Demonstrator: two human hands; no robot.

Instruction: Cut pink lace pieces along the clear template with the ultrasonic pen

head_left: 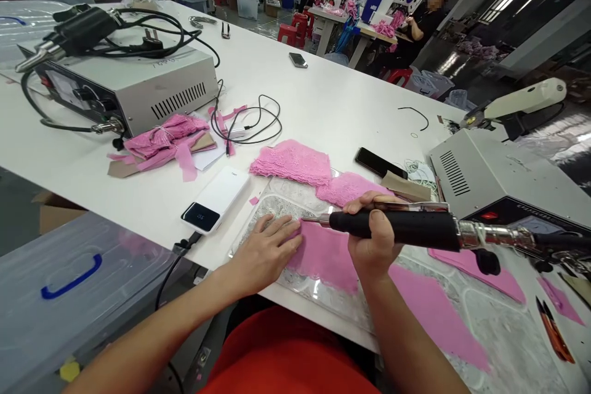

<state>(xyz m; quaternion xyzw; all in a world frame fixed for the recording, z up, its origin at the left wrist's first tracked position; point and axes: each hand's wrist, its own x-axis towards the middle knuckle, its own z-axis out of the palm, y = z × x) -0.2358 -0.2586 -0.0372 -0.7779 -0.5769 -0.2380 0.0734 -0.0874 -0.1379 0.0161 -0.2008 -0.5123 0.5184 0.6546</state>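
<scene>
My left hand [268, 252] lies flat with its fingers stretched out, the fingertips at the left edge of a pink fabric piece [327, 258]. That piece rests on a clear, scuffed plastic board [498, 338]. In my right hand [376, 240] is a black corded handpiece [410, 228] with a slim metal tip, gripped around its barrel. The tip points left and reaches the fabric's upper left corner, close to my left fingers. A metal strip runs along the top of the handpiece. Behind are a stack of pink lace pieces [290, 162] and a second pink pile [348, 188].
A white power bank [226, 194] stands left of my hand. Grey control boxes [161, 83] [517, 172] sit at both sides; the left one carries another handpiece [83, 31]. Phones [381, 163] [298, 60] and orange-handled snips [554, 329] lie on the table. A person [420, 31] sits at a sewing machine.
</scene>
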